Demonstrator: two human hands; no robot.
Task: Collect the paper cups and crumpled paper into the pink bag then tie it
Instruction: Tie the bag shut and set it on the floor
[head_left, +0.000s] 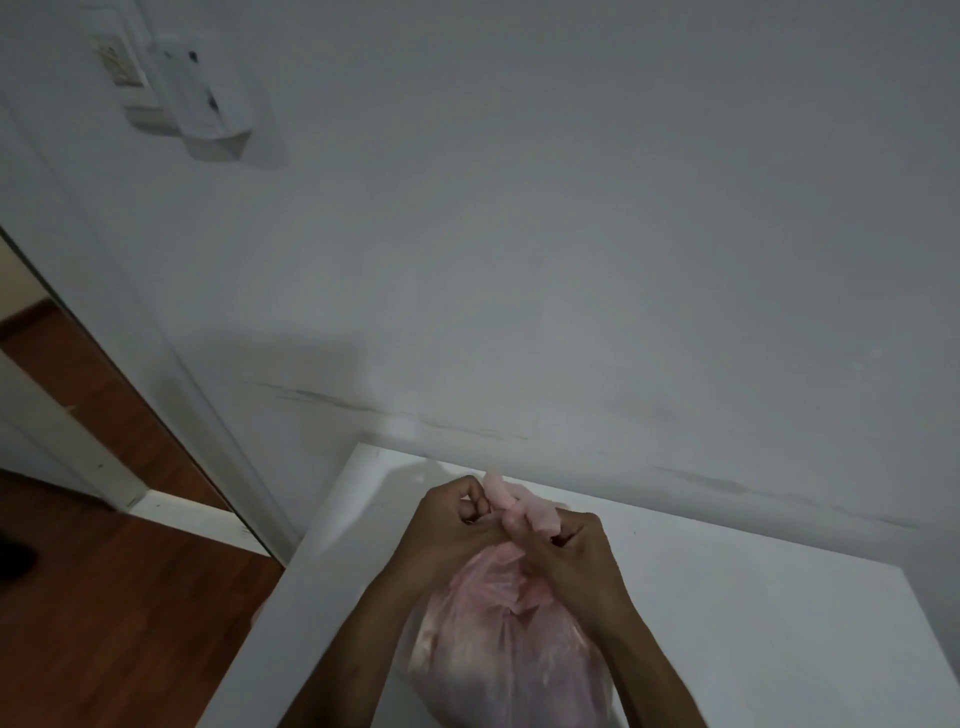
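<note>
Pink bag (498, 654) stuffed full, sitting on white table (727, 597) right by the wall. Left hand (447, 525) and right hand (576, 545) both up top, pressed together, pinching the twisted bag handles (519, 504).

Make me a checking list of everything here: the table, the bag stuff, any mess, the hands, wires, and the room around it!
Surface: white table pushed against the wall, bare where it shows.
Job's things: pink bag sits on the table, full, its top gathered; loose cups or crumpled paper: nothing seen.
Clutter: nothing seen.
Grippers: left hand and right hand both pinch the bag's twisted pink ends above it; knot not yet clearly finished.
Cables: nothing seen.
Surroundings: grey-white wall with scuff marks, a white box mounted high on it, wooden floor to the left.
</note>
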